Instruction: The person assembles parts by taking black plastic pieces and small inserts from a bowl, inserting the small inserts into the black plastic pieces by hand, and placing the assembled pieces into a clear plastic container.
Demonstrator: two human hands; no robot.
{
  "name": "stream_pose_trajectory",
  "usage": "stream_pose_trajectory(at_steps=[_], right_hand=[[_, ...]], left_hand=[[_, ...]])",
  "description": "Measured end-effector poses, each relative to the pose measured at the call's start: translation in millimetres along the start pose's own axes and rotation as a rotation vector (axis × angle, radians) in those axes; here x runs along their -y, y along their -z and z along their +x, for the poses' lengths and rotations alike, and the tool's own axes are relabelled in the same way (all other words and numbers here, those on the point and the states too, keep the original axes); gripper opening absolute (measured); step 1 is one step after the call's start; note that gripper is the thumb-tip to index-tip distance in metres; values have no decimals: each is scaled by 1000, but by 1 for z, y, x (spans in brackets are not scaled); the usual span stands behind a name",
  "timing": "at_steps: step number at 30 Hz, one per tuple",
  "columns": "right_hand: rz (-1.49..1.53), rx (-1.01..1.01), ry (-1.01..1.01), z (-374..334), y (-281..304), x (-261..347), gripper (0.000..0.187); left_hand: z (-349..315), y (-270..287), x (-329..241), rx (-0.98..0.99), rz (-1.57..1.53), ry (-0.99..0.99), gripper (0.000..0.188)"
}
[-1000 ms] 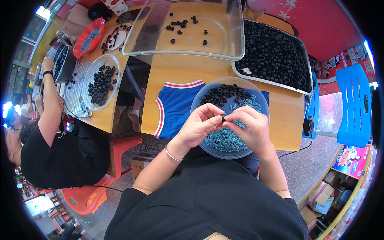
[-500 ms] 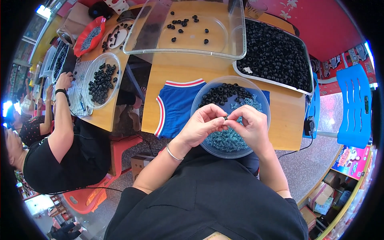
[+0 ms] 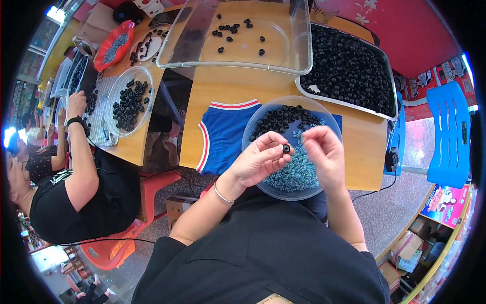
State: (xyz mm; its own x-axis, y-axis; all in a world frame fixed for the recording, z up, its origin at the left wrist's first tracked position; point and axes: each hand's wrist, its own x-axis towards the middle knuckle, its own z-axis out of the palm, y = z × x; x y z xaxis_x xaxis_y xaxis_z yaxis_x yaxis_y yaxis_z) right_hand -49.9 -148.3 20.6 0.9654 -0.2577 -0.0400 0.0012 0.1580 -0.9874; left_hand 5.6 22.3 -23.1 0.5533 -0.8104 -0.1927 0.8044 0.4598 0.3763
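Note:
My left hand (image 3: 260,161) pinches a small black ring-shaped part (image 3: 286,148) between thumb and fingertips, over a round clear bowl (image 3: 253,133). The bowl holds black rings (image 3: 281,119) at its far side and small blue-grey pieces (image 3: 296,169) nearer me. My right hand (image 3: 324,152) hovers just right of the part, fingers curled; I cannot tell if it holds a small piece. A silver bangle (image 3: 221,193) sits on my left wrist. The bowl rests on a blue cloth with red and white trim (image 3: 223,134).
A grey tray heaped with black rings (image 3: 349,66) lies far right. An upturned clear tray (image 3: 238,35) with a few rings is far centre. At left a person in black (image 3: 76,187) reaches to a round dish of rings (image 3: 129,101). A blue chair (image 3: 445,137) stands right.
My hands have drawn slightly apart, leaving the black ring in my left fingers. The person at left has leaned in and reached an arm toward their table.

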Motion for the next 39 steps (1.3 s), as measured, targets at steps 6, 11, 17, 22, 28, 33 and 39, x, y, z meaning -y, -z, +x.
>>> stream_pose_trajectory(at_steps=[6, 11, 17, 22, 28, 33, 39], right_hand=[[624, -21, -276, 6, 23, -22, 17], [598, 76, -321, -4, 18, -15, 17], [427, 90, -334, -7, 20, -8, 18], [414, 109, -159, -8, 23, -14, 21], [184, 32, -173, -10, 18, -5, 13], [171, 96, -39, -10, 16, -6, 16], [201, 44, -196, -11, 13, 2, 16]], left_hand=[[2, 6, -5, 38, 9, -53, 12], [1, 6, -11, 10, 25, -69, 16], [-3, 2, -11, -33, 161, -138, 20], [-3, 0, -10, -49, 178, -124, 18], [-2, -3, -9, -27, 200, -129, 18], [-2, -7, -7, -14, 234, -119, 20], [-3, -6, -7, -27, 182, -82, 17]])
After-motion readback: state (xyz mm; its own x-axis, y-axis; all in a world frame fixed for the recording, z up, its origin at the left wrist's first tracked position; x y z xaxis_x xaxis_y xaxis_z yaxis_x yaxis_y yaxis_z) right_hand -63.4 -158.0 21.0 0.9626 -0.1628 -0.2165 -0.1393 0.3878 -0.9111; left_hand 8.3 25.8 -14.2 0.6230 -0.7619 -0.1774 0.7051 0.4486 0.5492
